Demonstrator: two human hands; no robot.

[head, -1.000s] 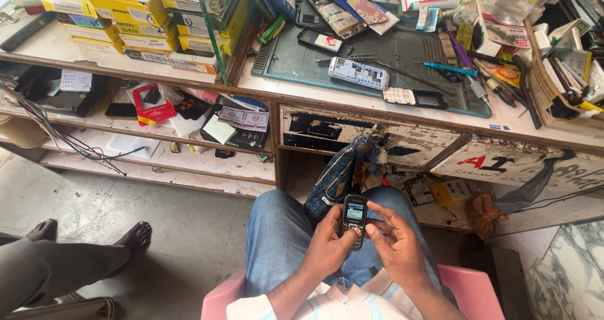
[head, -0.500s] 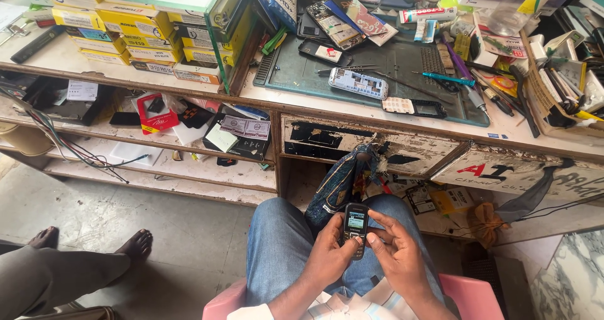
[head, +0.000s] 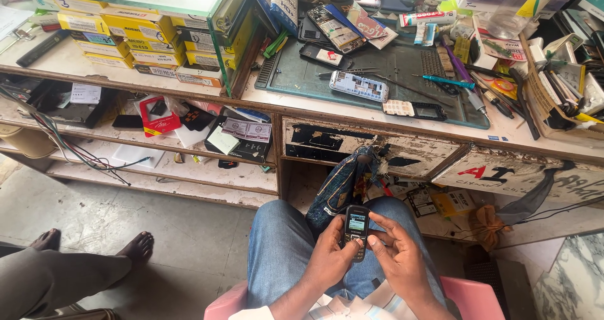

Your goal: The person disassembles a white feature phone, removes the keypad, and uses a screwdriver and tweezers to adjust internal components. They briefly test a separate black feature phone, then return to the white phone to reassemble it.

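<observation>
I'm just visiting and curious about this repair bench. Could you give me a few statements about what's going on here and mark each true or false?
1. Both hands hold a small keypad phone over the lap. True.
2. The phone's screen is dark. False: it is lit.
3. The left hand and right hand both touch the phone. True.
4. The green work mat on the bench holds nothing. False: phone parts and tools lie on it.
5. Another person's bare feet show at lower left. True.
</observation>
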